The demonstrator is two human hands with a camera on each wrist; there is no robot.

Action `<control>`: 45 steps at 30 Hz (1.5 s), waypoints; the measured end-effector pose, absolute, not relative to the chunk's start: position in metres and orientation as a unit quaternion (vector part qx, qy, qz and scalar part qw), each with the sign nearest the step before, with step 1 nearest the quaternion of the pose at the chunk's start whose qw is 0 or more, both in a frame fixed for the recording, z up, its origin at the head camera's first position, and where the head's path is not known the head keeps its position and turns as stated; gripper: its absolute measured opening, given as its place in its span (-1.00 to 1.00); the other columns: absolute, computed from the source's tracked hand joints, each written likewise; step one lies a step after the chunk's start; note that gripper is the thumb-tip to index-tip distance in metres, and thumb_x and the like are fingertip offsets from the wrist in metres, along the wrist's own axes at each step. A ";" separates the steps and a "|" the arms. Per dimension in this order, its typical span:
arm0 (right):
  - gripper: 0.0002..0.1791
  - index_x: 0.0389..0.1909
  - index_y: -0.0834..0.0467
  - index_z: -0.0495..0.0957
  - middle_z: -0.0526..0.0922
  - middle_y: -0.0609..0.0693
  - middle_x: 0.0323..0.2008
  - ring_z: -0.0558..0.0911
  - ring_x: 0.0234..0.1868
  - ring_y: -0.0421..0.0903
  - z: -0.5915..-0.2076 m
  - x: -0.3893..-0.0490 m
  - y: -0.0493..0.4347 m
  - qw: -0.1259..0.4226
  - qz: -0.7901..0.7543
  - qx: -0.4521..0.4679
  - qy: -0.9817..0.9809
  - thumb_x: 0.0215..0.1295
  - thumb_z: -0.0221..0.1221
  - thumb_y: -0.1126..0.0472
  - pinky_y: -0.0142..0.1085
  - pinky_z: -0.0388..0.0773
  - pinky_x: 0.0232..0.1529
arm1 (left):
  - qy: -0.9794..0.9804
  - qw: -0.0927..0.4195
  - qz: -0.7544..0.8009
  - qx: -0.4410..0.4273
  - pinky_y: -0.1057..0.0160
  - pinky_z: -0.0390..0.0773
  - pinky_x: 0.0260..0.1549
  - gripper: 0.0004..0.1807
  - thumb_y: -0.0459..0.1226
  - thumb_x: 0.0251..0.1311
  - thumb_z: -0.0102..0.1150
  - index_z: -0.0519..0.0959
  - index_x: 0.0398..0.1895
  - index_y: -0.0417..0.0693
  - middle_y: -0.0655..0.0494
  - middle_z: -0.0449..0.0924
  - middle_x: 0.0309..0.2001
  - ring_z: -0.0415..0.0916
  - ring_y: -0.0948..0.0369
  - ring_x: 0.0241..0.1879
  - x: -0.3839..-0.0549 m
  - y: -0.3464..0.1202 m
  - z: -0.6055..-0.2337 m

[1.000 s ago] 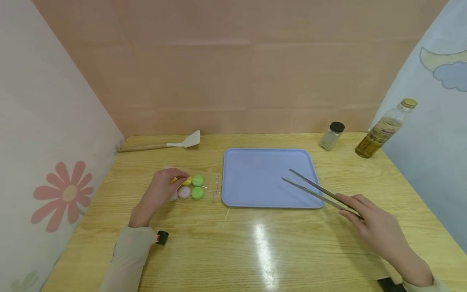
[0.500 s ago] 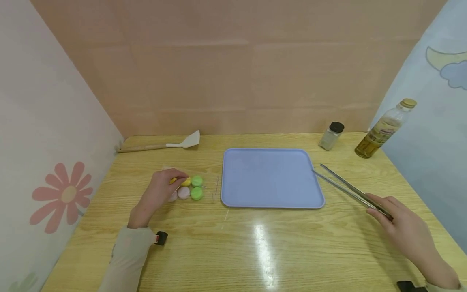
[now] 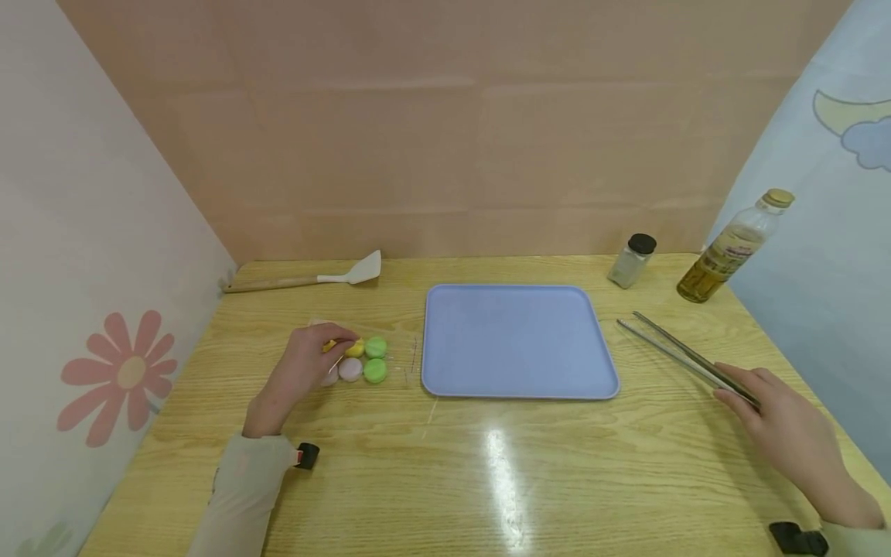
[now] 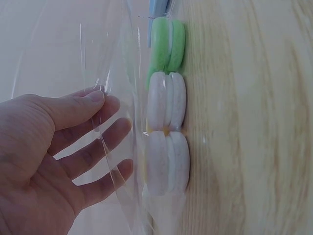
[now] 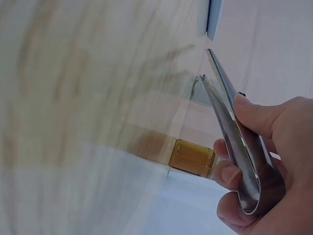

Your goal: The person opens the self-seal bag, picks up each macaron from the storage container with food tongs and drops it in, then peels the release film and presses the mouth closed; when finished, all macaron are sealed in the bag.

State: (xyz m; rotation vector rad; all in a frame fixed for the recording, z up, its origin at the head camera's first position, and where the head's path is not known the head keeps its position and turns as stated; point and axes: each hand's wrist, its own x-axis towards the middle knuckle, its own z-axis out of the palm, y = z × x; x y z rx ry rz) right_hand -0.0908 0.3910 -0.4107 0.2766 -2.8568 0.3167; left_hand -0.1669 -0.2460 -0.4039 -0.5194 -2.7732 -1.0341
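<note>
At the left of the head view, my left hand (image 3: 301, 362) pinches the upper film of a clear plastic bag (image 4: 110, 58) between thumb and forefinger. Inside or under that film lie several macarons on the table: green macarons (image 3: 376, 370), pale lilac macarons (image 3: 351, 369) and yellow macarons (image 3: 355, 348), the last partly hidden by my fingers. Over at the right, my right hand (image 3: 790, 429) grips metal tongs (image 3: 685, 360) near their bend. Their tips stand apart with nothing between them, right of the blue tray (image 3: 518, 340).
A spatula (image 3: 348, 272) with a wooden handle lies at the back left. At the back right stand a small jar (image 3: 629, 264) with a black lid and an oil bottle (image 3: 724, 251). Walls (image 3: 459, 139) enclose the wooden table (image 3: 452, 472) at the back and sides.
My right hand has moved right with the tongs, so their tips have left the space above the tray. The left hand keeps its pinch on the bag in about the same place.
</note>
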 end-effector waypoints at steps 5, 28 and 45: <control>-0.56 0.22 0.30 0.51 0.59 0.24 -0.23 0.25 -0.64 -0.28 -0.411 -0.094 0.392 0.125 0.103 0.097 -0.982 0.45 0.24 0.16 -0.33 0.14 -0.68 | -0.922 0.069 -0.341 -0.170 -0.05 0.64 -0.09 -0.85 -0.48 0.30 0.28 0.74 -0.11 -0.26 -0.06 0.73 -0.09 0.65 -0.01 -0.05 -0.167 -0.246 -0.404; -0.46 0.21 0.29 0.53 0.65 0.29 -0.21 0.58 -0.51 -0.01 -0.408 -0.104 0.399 0.055 0.062 0.095 -0.992 0.35 0.33 0.05 -0.20 0.38 -0.66 | -0.923 0.062 -0.343 -0.163 -0.06 0.63 -0.10 -0.84 -0.47 0.31 0.26 0.73 -0.09 -0.26 -0.06 0.73 -0.07 0.65 -0.02 -0.05 -0.164 -0.246 -0.401; -0.48 0.17 0.30 0.57 0.33 -0.21 -0.67 0.23 -0.71 -0.20 -0.418 -0.102 0.400 0.043 0.029 0.110 -0.993 0.23 0.40 0.16 -0.32 0.07 -0.72 | -0.922 0.059 -0.346 -0.163 -0.04 0.63 -0.10 -0.83 -0.45 0.32 0.27 0.74 -0.08 -0.23 -0.04 0.72 -0.05 0.64 0.00 -0.04 -0.165 -0.247 -0.402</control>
